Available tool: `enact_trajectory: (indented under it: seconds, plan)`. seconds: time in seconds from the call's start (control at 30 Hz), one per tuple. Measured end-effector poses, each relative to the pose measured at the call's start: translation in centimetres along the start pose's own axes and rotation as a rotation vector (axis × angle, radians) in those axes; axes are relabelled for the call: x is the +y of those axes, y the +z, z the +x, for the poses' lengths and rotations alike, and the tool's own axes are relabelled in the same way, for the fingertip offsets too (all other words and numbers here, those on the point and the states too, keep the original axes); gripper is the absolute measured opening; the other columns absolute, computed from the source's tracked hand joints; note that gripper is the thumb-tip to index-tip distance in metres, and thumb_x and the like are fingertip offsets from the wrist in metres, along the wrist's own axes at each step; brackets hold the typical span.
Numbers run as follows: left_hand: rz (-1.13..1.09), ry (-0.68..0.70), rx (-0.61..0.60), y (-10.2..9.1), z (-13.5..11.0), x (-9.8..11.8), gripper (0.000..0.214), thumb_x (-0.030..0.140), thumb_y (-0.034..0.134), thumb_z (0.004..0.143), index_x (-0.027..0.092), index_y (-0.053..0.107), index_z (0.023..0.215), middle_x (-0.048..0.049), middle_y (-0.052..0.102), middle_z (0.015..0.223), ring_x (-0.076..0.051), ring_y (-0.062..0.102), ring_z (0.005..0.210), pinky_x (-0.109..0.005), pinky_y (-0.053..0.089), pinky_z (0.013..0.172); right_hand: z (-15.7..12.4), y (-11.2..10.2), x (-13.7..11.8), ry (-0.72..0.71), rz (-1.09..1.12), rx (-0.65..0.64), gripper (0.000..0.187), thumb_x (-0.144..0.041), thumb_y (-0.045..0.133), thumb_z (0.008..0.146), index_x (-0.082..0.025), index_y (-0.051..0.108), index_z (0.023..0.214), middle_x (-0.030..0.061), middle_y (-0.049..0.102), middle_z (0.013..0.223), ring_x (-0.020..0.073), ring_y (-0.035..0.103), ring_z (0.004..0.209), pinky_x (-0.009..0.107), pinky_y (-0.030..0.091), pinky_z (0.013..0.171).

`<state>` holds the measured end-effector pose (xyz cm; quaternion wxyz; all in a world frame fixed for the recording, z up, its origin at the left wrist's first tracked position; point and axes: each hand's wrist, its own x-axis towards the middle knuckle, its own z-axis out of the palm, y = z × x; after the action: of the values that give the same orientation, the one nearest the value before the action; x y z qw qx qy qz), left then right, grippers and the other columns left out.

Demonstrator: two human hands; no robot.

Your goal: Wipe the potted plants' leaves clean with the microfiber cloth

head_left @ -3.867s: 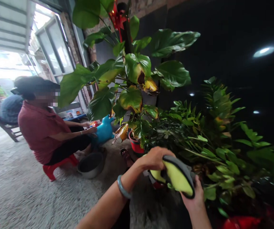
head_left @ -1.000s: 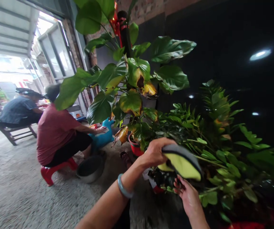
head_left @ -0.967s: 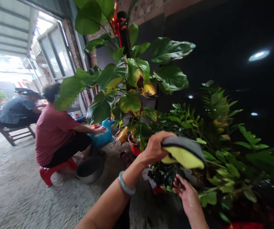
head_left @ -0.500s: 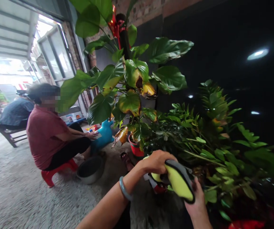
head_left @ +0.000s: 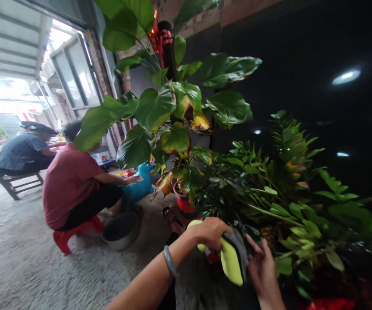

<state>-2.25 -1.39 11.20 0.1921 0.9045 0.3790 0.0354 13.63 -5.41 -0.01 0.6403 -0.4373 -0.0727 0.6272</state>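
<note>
1. While your L hand (head_left: 212, 232) is curled tight round the yellow-and-grey cloth (head_left: 232, 263), ends stick out on both sides; if that grip slackens, it could drop to the floor (head_left: 82, 275).
2. Your R hand (head_left: 263, 268) is just beside the grey side, fingers parted, w/ nothing visibly held; can't tell if it's touching. A grab may miss b/c the free end looks limp.
3. Cloth's on the near side of the leafy plants (head_left: 279, 209), so a wide swing might snag stems.
4. Red pot (head_left: 183, 203) is just beyond; a hard knock could tip it.
</note>
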Motion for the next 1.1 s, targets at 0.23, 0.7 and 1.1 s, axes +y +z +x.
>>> enact_trajectory:
  seconds: [0.23, 0.7, 1.1]
  plan:
    - [-0.258, -0.129, 0.150, -1.4, -2.8, 0.4, 0.042, 0.013, 0.065, 0.056, 0.023, 0.070, 0.097, 0.0009, 0.072, 0.092, -0.020, 0.064, 0.088, -0.025, 0.047, 0.077, -0.6, 0.6, -0.7, 0.049, 0.035, -0.006, 0.050, -0.055, 0.076, 0.043, -0.018, 0.069, 0.077, 0.0059, 0.070, 0.071, 0.0283, 0.066, 0.075, 0.041, 0.051, 0.068]
    - [-0.382, -0.073, 0.578, 3.0, -3.0, 3.9, 0.059, 0.006, 0.060, 0.052, 0.019, 0.061, 0.110, -0.0108, 0.061, 0.114, -0.029, 0.053, 0.106, -0.041, 0.042, 0.095, -8.0, 5.6, -0.4, -0.086, -0.048, -0.202, 0.047, -0.060, 0.073, 0.054, -0.021, 0.067, 0.081, 0.0062, 0.071, 0.088, 0.0315, 0.061, 0.101, 0.046, 0.051, 0.082]
    - [-1.325, 0.010, 0.540, 3.6, -3.4, 3.1, 0.021, 0.017, 0.067, 0.053, 0.018, 0.072, 0.074, -0.0068, 0.072, 0.092, -0.023, 0.063, 0.088, -0.032, 0.048, 0.079, -6.6, 3.9, -0.8, -0.329, -0.155, 0.205, 0.036, -0.037, 0.080, 0.049, -0.022, 0.066, 0.078, 0.0051, 0.071, 0.079, 0.0328, 0.066, 0.086, 0.047, 0.057, 0.072]
